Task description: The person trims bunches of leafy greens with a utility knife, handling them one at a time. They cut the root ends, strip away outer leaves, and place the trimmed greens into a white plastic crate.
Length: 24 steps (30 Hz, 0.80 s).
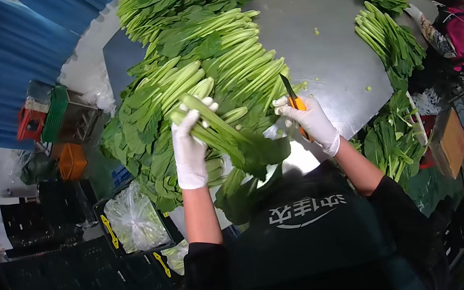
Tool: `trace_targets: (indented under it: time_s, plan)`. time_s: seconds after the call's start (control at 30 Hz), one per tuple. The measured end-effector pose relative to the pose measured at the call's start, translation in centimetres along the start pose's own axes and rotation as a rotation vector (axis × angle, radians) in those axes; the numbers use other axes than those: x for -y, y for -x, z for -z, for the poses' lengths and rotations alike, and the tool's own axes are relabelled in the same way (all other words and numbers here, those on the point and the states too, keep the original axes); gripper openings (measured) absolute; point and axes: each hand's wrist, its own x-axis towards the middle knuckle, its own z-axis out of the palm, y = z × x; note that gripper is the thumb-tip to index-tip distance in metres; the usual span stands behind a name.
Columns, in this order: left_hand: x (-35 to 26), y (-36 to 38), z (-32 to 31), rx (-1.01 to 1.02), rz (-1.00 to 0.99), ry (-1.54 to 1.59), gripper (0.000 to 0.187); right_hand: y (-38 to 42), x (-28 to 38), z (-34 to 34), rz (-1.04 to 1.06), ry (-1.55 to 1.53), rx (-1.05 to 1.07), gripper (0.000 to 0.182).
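Note:
My left hand, in a white glove, is closed around the pale stems of leafy greens, whose leaves hang toward my apron. In my gloved right hand is an orange utility knife, its dark blade pointing up and away from me. The blade stands apart from the held greens. Just beyond both hands lies a long heap of the same greens, stems mostly facing right. Part of the heap is hidden behind my left hand.
The metal table carries small green scraps and more greens on its right side. Another person's gloved hand is at the far right. A crate with bagged produce stands at lower left; a cardboard box is at right.

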Motion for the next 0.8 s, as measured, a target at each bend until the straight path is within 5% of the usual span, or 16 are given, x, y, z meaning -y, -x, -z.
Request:
trace_targets:
  time_s: [0.07, 0.13, 0.17, 0.27, 0.33, 0.47, 0.6, 0.7, 0.8]
  plan:
    - [-0.2, -1.3, 3.3, 0.092, 0.03, 0.33, 0.041, -0.7, 0.2, -0.9, 0.081, 0.027, 0.048, 0.024]
    - [-0.2, -1.7, 2.8, 0.0, -0.043, 0.383, 0.046, -1.7, 1.7, -2.2, 0.106, 0.308, 0.112, 0.027]
    - [0.2, -2.3, 3.4, 0.055, -0.051, 0.447, 0.046, -2.6, 1.1, -3.2, 0.197, 0.188, 0.164, 0.031]
    - [0.6, -2.0, 1.7, 0.034, -0.062, 0.45, 0.043, -2.6, 3.5, -6.2, 0.042, 0.15, 0.421, 0.036]
    - [1.0, -2.3, 1.1, 0.165, -0.095, 0.443, 0.044, -2.6, 3.7, -7.5, 0.125, 0.387, 0.439, 0.034]
    - [2.3, -3.7, 2.9, -0.069, -0.168, 0.281, 0.039, -3.3, 2.8, -7.9, 0.206, 0.542, 0.292, 0.026]
    - [0.6, -3.3, 3.5, -0.199, -0.15, 0.306, 0.037, -4.3, 1.9, -6.2, 0.1, 0.166, 0.302, 0.031]
    - [-0.3, -3.0, 6.4, -0.271, -0.252, 0.379, 0.033, -4.7, 2.7, -2.6, 0.029, 0.215, 0.165, 0.03]
    - [-1.0, -2.9, 10.0, -0.025, -0.244, 0.593, 0.028, -4.9, 1.4, -0.1, 0.077, 0.203, 0.098, 0.025]
